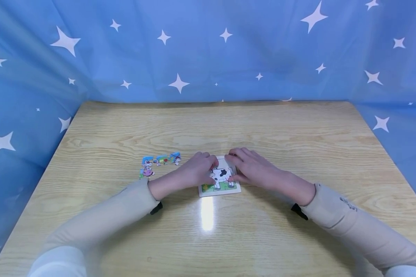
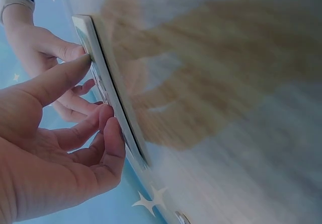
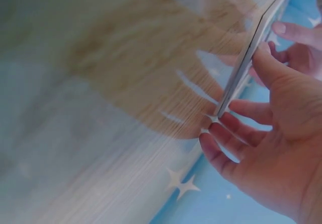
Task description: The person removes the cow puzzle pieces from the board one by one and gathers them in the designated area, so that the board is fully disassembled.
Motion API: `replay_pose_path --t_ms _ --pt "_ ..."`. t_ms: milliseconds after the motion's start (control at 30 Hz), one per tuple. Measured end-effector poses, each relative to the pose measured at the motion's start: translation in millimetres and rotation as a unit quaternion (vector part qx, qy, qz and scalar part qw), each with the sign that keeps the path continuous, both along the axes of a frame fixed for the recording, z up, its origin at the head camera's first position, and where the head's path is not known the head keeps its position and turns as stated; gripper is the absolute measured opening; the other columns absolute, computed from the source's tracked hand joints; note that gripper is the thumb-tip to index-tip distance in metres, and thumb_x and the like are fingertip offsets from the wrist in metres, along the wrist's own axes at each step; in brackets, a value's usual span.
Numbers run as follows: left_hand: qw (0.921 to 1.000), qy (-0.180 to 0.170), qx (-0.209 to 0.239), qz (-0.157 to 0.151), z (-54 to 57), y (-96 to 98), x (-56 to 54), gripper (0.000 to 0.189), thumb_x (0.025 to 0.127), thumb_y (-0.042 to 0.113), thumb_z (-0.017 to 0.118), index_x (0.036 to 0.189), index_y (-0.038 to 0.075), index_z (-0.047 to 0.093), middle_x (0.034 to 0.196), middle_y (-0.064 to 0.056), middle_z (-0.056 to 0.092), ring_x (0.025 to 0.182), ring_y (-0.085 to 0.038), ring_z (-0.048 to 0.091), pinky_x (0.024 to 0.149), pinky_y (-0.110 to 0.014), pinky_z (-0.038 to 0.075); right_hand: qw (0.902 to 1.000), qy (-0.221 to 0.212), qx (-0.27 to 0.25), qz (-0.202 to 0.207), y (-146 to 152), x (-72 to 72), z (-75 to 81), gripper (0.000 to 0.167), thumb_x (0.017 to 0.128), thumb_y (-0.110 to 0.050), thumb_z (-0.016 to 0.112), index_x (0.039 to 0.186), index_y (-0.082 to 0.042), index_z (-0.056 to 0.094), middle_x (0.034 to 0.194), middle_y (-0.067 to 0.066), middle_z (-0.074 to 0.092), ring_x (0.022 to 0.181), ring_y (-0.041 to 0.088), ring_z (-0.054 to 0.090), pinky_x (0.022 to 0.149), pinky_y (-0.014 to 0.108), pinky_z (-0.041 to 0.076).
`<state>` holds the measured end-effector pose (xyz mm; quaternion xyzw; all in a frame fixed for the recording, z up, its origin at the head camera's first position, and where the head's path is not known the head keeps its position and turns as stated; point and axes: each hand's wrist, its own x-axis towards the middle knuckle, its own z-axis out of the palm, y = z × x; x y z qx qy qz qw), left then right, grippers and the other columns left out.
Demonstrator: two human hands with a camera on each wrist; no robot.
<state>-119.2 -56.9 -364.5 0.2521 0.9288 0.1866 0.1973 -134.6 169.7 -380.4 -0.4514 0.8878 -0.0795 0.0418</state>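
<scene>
Several loose pieces (image 1: 163,159): head only | puzzle tray (image 1: 220,193) seen edge-on: wrists only

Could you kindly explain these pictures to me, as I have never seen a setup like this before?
There is no machine here: a person works with two bare hands. The wide picture comes from a camera worn on the head, looking forward and down. The other two come from cameras worn on the wrists, so each shows its own hand up close, with the other hand beyond.

On the wooden table lies a puzzle board, partly filled with a cow picture. Loose puzzle pieces lie to its left. The left hand and right hand touch the board from either side; whether either pinches a piece, I cannot tell. Behind hangs a blue cloth with white stars.
</scene>
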Motion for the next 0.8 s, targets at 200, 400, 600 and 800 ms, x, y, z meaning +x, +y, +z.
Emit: replay_pose_path --t_ms 200,400,600,800 --pt "1.0000 0.005 -0.006 0.002 1.0 1.5 0.7 0.050 0.085 0.021 0.086 0.126 0.003 0.064 0.108 -0.007 0.062 0.103 -0.026 0.052 0.092 -0.036 0.045 1.0000 0.001 0.002 -0.002 -0.7 0.6 0.4 0.067 0.094 -0.039 0.074 0.141 0.004 0.054 0.136 0.019 0.053 0.124 0.035 0.051 0.098 0.052 0.048" --pt "0.9999 -0.011 0.007 0.000 -0.7 4.6 1.6 0.048 0.084 0.017 0.086 0.122 0.001 0.063 0.106 -0.008 0.060 0.104 -0.026 0.051 0.092 -0.037 0.045 1.0000 -0.001 0.004 -0.003 1.7 3.9 -0.3 0.068 0.093 -0.039 0.075 0.141 0.005 0.054 0.136 0.020 0.053 0.125 0.036 0.050 0.098 0.054 0.049" --pt "0.9997 -0.016 0.015 0.011 0.7 4.9 0.3 0.047 0.084 0.015 0.086 0.119 0.003 0.058 0.107 -0.008 0.054 0.105 -0.027 0.048 0.091 -0.037 0.045 1.0000 0.003 -0.003 0.001 1.5 2.0 -0.2 0.067 0.093 -0.038 0.075 0.141 0.005 0.054 0.136 0.019 0.054 0.125 0.036 0.051 0.096 0.053 0.049" --pt "0.9995 -0.013 0.026 0.010 0.2 2.9 0.4 0.047 0.084 0.014 0.086 0.117 0.004 0.055 0.107 -0.008 0.054 0.104 -0.027 0.048 0.090 -0.038 0.045 1.0000 -0.002 -0.007 0.005 0.7 -1.4 -1.0 0.066 0.094 -0.038 0.074 0.141 0.003 0.054 0.137 0.019 0.053 0.126 0.035 0.050 0.096 0.053 0.050"
